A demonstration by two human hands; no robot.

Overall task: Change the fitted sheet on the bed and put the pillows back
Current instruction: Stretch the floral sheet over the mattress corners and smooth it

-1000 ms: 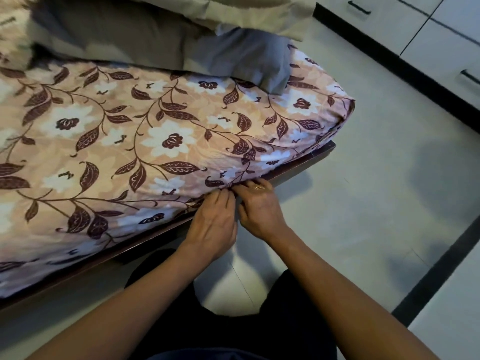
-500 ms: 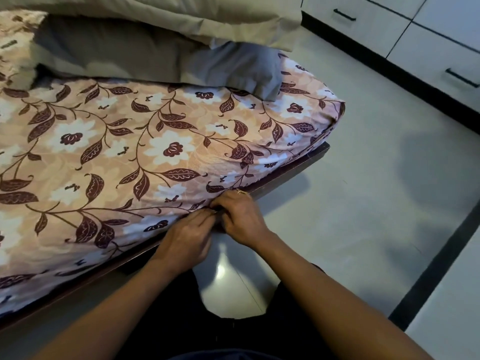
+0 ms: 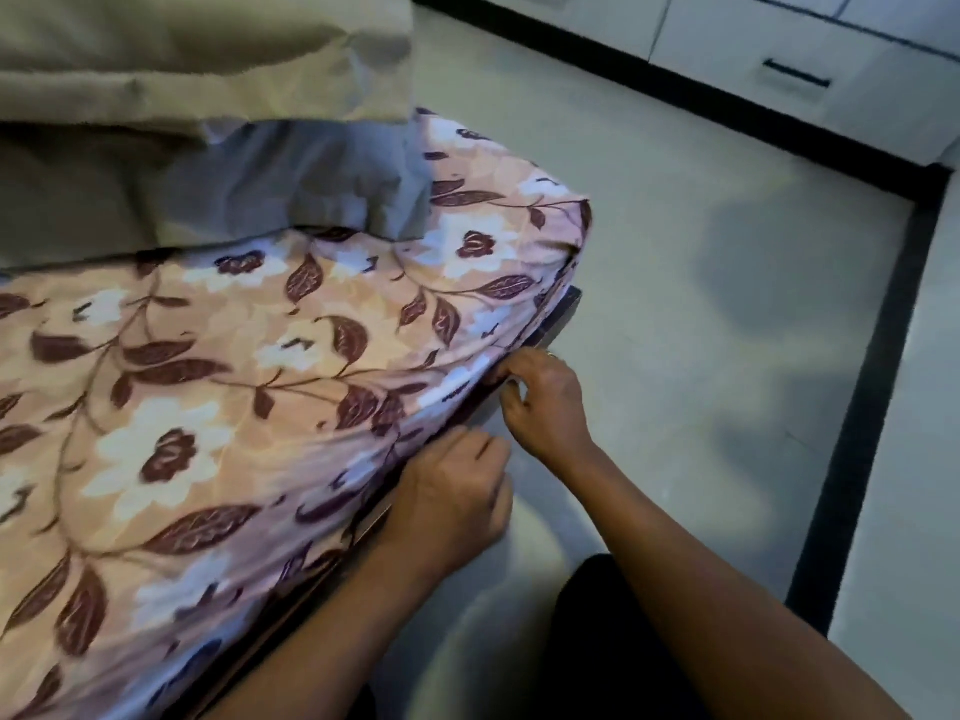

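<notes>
A floral fitted sheet (image 3: 234, 407), peach with white flowers and maroon leaves, covers the mattress up to its rounded near corner. Both hands work at the sheet's lower edge along the dark bed frame (image 3: 563, 309). My left hand (image 3: 449, 504) has its fingers curled at the hem, their tips hidden under the cloth. My right hand (image 3: 545, 402), a ring on one finger, pinches the hem nearer the corner. A grey pillow (image 3: 291, 179) lies at the back of the bed under a beige pillow (image 3: 197, 59).
Pale tiled floor (image 3: 701, 304) with a black border strip (image 3: 862, 433) lies right of the bed. White drawers with dark handles (image 3: 795, 75) line the far wall. My dark-clothed knee (image 3: 602, 646) is on the floor below the hands.
Both hands have slid along the hem toward the mattress corner and spread apart. The view has swung left and closer, so the bed corner now sits mid-frame.
</notes>
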